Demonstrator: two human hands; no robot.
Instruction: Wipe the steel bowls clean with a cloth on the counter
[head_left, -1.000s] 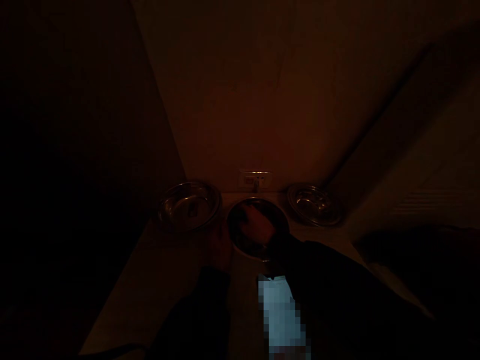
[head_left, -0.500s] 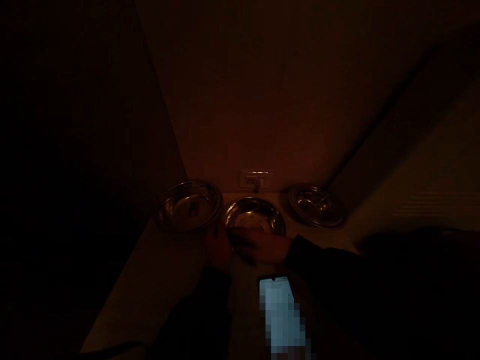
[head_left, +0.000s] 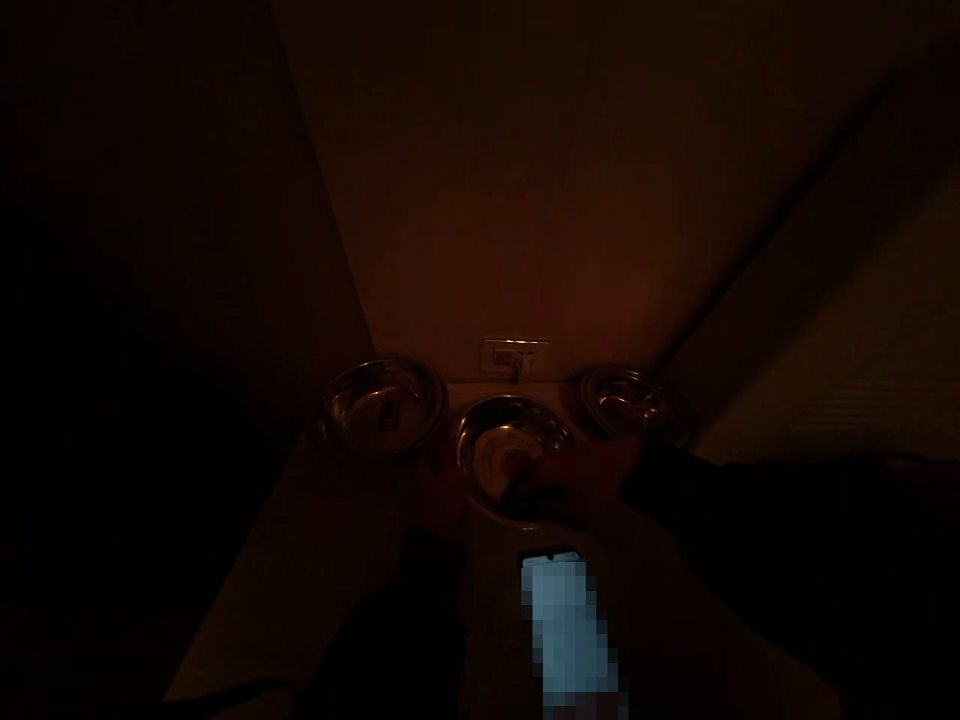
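Observation:
In very dim light, a shiny round metal bowl (head_left: 487, 465) sits in the middle of the table. My right hand (head_left: 581, 478) reaches over its right side from the right, the fingers dark and blurred above the inside of the bowl. Beside the bowl's left edge is my left hand (head_left: 439, 490), barely visible; whether it touches the rim cannot be made out. Anything held in either hand is lost in the dark. A lit phone (head_left: 566, 630), its screen pixelated, lies nearer to me.
A larger metal bowl (head_left: 352, 415) with a dark label inside stands at the back left. Stacked-looking metal dishes (head_left: 611, 400) are at the back right. Behind them the wall carries a socket plate (head_left: 491, 355). A dark cable (head_left: 240, 690) crosses the table's (head_left: 247, 600) front left.
My right hand has moved right, away from my left hand, and is now over the middle bowl's right side. More of that bowl's inside shows. My left hand stays nearly in place.

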